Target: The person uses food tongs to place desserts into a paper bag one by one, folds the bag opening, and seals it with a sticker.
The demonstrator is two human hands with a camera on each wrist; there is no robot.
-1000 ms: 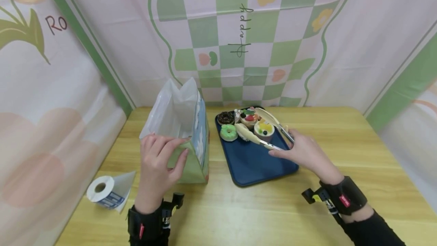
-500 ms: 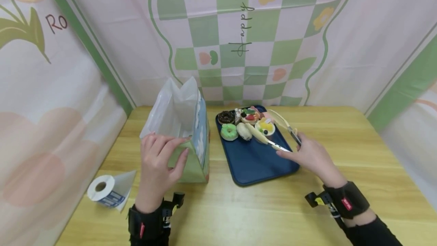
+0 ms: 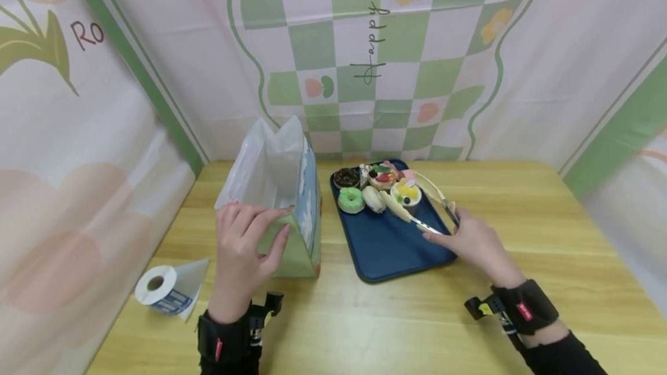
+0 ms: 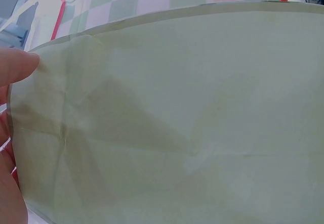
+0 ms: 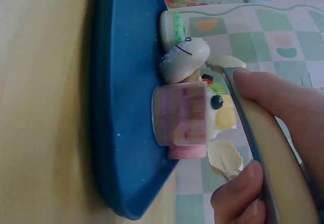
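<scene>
My left hand (image 3: 247, 247) pinches the near rim of a green and blue paper bag (image 3: 289, 247), which stands with its mouth spread and its white inside showing. In the left wrist view the thumb (image 4: 17, 66) lies on the bag's green side (image 4: 167, 113). My right hand (image 3: 471, 242) grips tongs (image 3: 398, 207) with cream tips, spread apart. Between the tips is a clear dessert cup (image 5: 182, 115) topped with yellow fruit and a blueberry, standing on a dark blue tray (image 3: 391, 253). Whether the tips touch the cup, I cannot tell.
Beside the cup on the tray are a green donut (image 3: 351, 200), a chocolate donut (image 3: 346, 177), a whitish oval pastry (image 3: 373, 199) and a fruit tart (image 3: 382, 176). A label roll (image 3: 162, 288) lies on the wooden table (image 3: 365, 328) at left. A patterned curtain (image 3: 359, 91) hangs behind.
The tongs have shifted slightly right and toward me, so their tips now flank the fruit-topped cup and the oval pastry shows more. The left hand and bag have stayed put.
</scene>
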